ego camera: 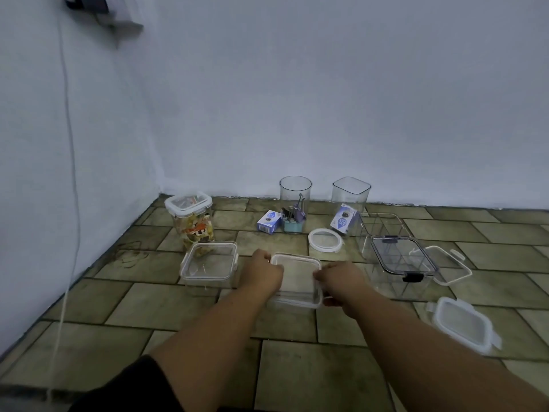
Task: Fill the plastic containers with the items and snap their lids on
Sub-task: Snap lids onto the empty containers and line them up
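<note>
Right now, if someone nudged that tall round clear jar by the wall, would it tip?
Probably fairly easily: the round jar is tall and narrow. The binder clips sit only at its bottom, which may steady it slightly. Lidless, smooth clear plastic, it looks light and likely slippery.

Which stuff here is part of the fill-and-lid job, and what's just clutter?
Job:
- square container, held by left hand and right hand
- binder clips in round jar
- small clip boxes
- round lid
- loose lid
- divided box

Lying about:
- white cable on the wall
- filled, lidded jar, apparently done
</note>
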